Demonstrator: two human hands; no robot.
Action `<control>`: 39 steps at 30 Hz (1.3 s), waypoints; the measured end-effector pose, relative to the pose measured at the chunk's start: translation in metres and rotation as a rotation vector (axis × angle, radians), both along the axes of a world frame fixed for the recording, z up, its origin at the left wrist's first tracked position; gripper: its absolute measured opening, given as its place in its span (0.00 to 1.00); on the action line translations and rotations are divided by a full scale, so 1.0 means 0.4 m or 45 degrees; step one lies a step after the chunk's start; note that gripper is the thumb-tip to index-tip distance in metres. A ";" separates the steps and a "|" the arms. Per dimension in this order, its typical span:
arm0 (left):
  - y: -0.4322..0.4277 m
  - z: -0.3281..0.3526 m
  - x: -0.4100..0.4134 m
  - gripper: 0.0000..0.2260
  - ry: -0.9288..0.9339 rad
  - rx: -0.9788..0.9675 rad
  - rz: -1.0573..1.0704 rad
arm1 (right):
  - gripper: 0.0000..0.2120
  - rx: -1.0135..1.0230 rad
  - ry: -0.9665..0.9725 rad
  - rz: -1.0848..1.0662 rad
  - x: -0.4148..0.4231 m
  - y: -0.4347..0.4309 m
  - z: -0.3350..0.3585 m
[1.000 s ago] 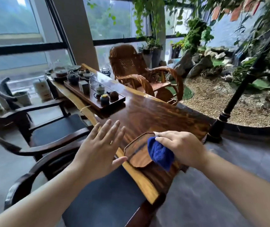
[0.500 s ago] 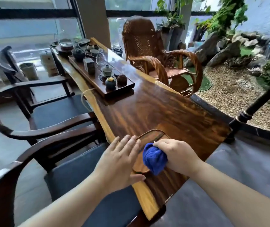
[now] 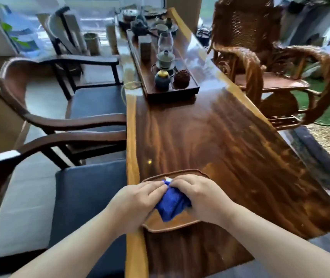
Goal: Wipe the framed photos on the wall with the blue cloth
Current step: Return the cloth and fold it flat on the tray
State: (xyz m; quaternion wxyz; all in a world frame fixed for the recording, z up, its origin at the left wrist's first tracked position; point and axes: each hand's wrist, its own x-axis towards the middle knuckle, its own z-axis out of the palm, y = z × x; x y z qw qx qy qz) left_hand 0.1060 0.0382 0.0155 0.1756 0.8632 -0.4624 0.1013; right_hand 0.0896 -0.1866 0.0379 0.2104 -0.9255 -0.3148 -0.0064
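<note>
A bunched blue cloth [image 3: 171, 204] hangs between both my hands just above a small wooden tray [image 3: 182, 222] at the near end of a long wooden table [image 3: 210, 141]. My left hand [image 3: 134, 205] pinches the cloth's left side. My right hand [image 3: 202, 197] grips its top and right side. A small white tag shows at the cloth's upper edge between my fingertips. No framed photos or wall are in view.
A long dark tea tray [image 3: 172, 91] with teapots, cups and a glass stands on the far half of the table. Two dark armchairs [image 3: 64, 109] line the table's left side. A carved wooden rocking chair [image 3: 264, 63] stands at the right, with gravel beyond.
My left hand, open and hovering beside the tray before, has come onto the cloth and closed on it. The view has tilted down and swung left along the table.
</note>
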 end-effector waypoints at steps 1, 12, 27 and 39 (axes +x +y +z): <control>-0.013 -0.012 0.006 0.16 0.008 0.009 0.014 | 0.21 -0.009 0.001 0.063 0.019 -0.023 -0.014; -0.075 -0.099 0.140 0.15 0.013 0.056 -0.055 | 0.05 0.052 -0.195 0.187 0.146 -0.139 -0.134; -0.017 -0.270 0.101 0.18 0.224 0.289 -0.089 | 0.11 -0.044 -0.029 0.168 0.020 -0.087 -0.316; -0.068 -0.275 -0.044 0.20 0.089 0.447 0.093 | 0.13 -0.081 0.005 0.160 0.003 -0.095 -0.331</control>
